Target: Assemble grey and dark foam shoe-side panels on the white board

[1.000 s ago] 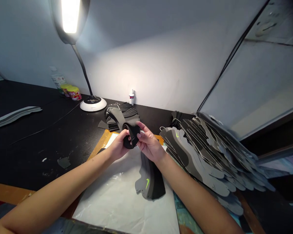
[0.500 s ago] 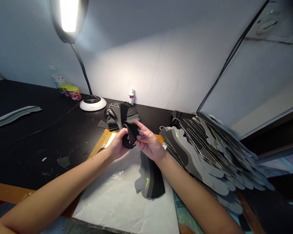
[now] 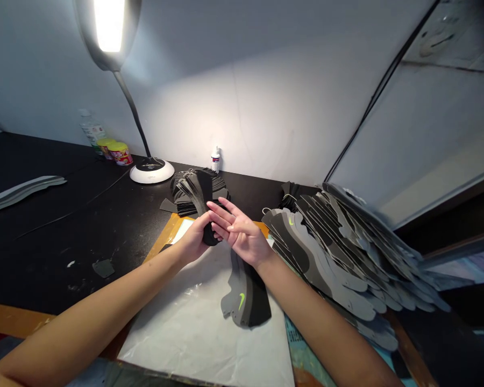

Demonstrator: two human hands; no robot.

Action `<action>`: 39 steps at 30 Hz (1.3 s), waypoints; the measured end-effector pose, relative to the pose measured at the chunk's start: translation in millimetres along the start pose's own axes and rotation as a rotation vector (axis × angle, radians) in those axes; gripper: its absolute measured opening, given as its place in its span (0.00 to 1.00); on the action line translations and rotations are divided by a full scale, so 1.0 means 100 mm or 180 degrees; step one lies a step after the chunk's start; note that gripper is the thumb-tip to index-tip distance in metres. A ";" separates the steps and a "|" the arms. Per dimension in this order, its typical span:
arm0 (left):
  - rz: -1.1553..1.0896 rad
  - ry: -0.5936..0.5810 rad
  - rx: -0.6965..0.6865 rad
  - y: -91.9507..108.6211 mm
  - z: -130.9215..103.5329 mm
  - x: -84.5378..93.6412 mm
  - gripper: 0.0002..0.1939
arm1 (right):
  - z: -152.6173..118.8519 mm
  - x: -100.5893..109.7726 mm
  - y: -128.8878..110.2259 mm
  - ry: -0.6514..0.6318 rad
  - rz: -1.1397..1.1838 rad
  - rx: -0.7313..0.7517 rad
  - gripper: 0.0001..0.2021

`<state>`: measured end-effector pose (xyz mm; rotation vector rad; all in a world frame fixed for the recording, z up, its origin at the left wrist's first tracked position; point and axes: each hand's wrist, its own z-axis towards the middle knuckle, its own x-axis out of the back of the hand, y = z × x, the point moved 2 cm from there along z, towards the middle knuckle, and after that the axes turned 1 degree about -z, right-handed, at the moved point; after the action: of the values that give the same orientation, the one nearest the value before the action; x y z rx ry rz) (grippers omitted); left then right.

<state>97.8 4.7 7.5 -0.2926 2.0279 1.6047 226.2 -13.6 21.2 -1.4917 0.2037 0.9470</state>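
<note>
My left hand (image 3: 196, 235) is closed on a dark, fanned bundle of flat pieces (image 3: 204, 188), which rises above the fingers. Beside it, my right hand (image 3: 242, 231) has its fingers stretched out, and its fingertips overlap the bundle and the left fingers. Below the right hand, a grey and black shoe-upper piece (image 3: 247, 298) with a green swoosh lies on the white sheet (image 3: 185, 322). Right behind the held bundle is a stack of small dark pieces (image 3: 185, 207).
A lamp base (image 3: 152, 171), yellow-lidded tubs (image 3: 121, 153) and a small white bottle (image 3: 215, 160) stand by the wall. Large layered grey pieces (image 3: 326, 258) spread on the right. Long curved pieces (image 3: 20, 192) lie at the far left.
The folded black piece between both hands is no longer seen raised. The right fingers have straightened and moved left across the bundle. The left hand keeps its grip.
</note>
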 end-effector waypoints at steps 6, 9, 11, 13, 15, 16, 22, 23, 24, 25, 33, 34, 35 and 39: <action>0.1340 0.0118 -0.0617 0.15 0.05 0.09 0.09 | 0.06 0.02 -0.06 0.0670 -0.0314 0.0230 0.20; 0.1863 0.0005 -0.0672 0.18 0.02 0.07 0.09 | 0.10 0.06 -0.04 0.1142 -0.0575 0.0358 0.17; 0.2083 -0.0151 -0.0608 0.17 -0.01 0.05 0.08 | 0.11 0.09 -0.03 0.1427 -0.0738 0.0422 0.17; 0.2137 -0.0419 -0.0428 0.14 -0.03 0.04 0.10 | 0.11 0.11 -0.02 0.1601 -0.0925 0.0503 0.17; 0.1932 -0.0776 -0.0179 0.10 -0.03 0.04 0.14 | 0.10 0.12 -0.02 0.1656 -0.1107 0.0540 0.17; 0.1786 -0.0925 -0.0075 0.09 -0.03 0.05 0.15 | 0.10 0.12 -0.03 0.1676 -0.1154 0.0540 0.16; 0.1479 -0.0926 -0.0153 0.07 -0.02 0.07 0.17 | 0.10 0.17 -0.05 0.1728 -0.0722 0.0163 0.18; 0.1464 -0.0899 -0.0211 0.07 -0.01 0.07 0.19 | 0.11 0.18 -0.05 0.1712 -0.0616 0.0121 0.18; 0.1445 -0.0879 -0.0259 0.07 -0.01 0.07 0.20 | 0.11 0.18 -0.04 0.1693 -0.0523 0.0104 0.18; 0.1419 -0.0866 -0.0293 0.07 0.00 0.06 0.22 | 0.12 0.19 -0.03 0.1679 -0.0450 0.0107 0.19; 0.0767 -0.0849 0.0218 -0.02 -0.01 0.02 0.32 | 0.13 0.22 0.02 0.1716 -0.0408 0.0312 0.20; 0.0613 -0.0845 0.0362 -0.03 -0.01 0.02 0.31 | 0.13 0.22 0.02 0.1694 -0.0418 0.0298 0.21; 0.0489 -0.0865 0.0505 -0.04 -0.02 0.01 0.31 | 0.13 0.23 0.02 0.1671 -0.0416 0.0274 0.21; 0.0109 -0.1102 0.1050 -0.05 -0.06 0.00 0.31 | 0.12 0.22 0.00 0.1639 -0.0421 0.0136 0.24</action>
<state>98.8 -2.7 3.9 0.1340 1.9852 1.2114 235.7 5.9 8.4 -1.6656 0.4867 0.4361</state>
